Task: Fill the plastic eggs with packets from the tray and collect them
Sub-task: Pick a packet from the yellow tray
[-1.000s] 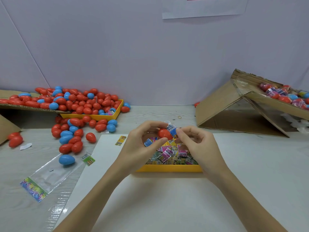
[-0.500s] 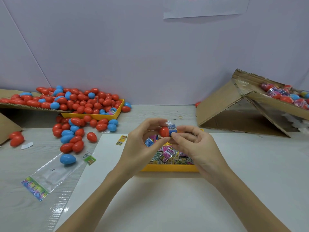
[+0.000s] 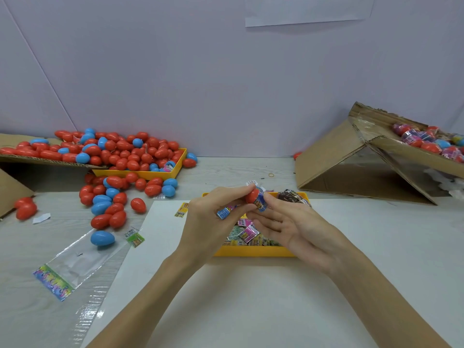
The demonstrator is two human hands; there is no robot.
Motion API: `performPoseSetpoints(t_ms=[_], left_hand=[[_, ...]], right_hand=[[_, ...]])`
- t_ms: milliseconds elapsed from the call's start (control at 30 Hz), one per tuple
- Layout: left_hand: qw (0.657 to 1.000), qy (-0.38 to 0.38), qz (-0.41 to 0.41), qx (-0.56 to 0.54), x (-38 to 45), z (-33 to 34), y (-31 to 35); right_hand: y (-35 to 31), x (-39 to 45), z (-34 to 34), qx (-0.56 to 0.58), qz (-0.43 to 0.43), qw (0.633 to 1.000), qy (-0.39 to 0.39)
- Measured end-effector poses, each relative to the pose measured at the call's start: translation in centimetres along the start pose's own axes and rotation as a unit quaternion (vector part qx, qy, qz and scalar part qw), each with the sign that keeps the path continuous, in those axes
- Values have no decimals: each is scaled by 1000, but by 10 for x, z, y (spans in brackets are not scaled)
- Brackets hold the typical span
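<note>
My left hand (image 3: 213, 222) pinches a red egg half (image 3: 251, 196) between thumb and fingers, above the yellow tray (image 3: 253, 251) of colourful packets (image 3: 247, 233). A blue packet (image 3: 260, 203) sticks out of the egg's open side. My right hand (image 3: 298, 228) lies palm up just right of the egg, fingers spread, fingertips touching the packet. A second blue packet (image 3: 224, 212) shows beneath my left fingers. Empty red and blue eggs (image 3: 118, 197) lie heaped at the left.
A yellow bin (image 3: 150, 175) and cardboard flap (image 3: 37, 159) at back left hold many eggs. A tilted cardboard box (image 3: 364, 159) at right carries filled eggs (image 3: 426, 141). A clear plastic bag (image 3: 72, 262), a lone blue egg (image 3: 102, 238) and loose packets (image 3: 135, 237) lie at left.
My right hand has let go of the packet grip and opened, turning palm up. The egg with its packet stays in my left hand, now a little further right.
</note>
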State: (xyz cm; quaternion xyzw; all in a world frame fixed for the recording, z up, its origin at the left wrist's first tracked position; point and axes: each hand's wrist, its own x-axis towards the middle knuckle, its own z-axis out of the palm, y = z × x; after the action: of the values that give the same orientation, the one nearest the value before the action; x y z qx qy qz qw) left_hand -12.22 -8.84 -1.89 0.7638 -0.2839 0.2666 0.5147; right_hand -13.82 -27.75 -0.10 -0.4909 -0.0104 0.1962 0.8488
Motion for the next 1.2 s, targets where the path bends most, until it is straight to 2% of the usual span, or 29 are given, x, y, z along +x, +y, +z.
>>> performPoseSetpoints(t_ms=[333,600,833,933,1067,1133,1200], left_hand=[[998,-53,-27,11,2,-8,4],[996,-85,-11,10,3,-11,-1],[997,-79,15,21,1,-11,-7],[997,-72,17,18,1,-9,-8],[998,-57,18,30,1,-6,-6],[998,-46,20,45,1,-5,-3],[997,-45,13,53,1,-5,0]], right_hand=[[-2,-2,-2,-34,11,999,-8],[-3,-3,-1,-40,17,999,-19],[-1,-3,3,-138,-28,990,-3],[2,0,2,-110,-34,993,-8],[4,3,1,-10,-11,1000,-22],[4,4,2,-14,-21,1000,-18],[4,3,4,-71,-46,996,1]])
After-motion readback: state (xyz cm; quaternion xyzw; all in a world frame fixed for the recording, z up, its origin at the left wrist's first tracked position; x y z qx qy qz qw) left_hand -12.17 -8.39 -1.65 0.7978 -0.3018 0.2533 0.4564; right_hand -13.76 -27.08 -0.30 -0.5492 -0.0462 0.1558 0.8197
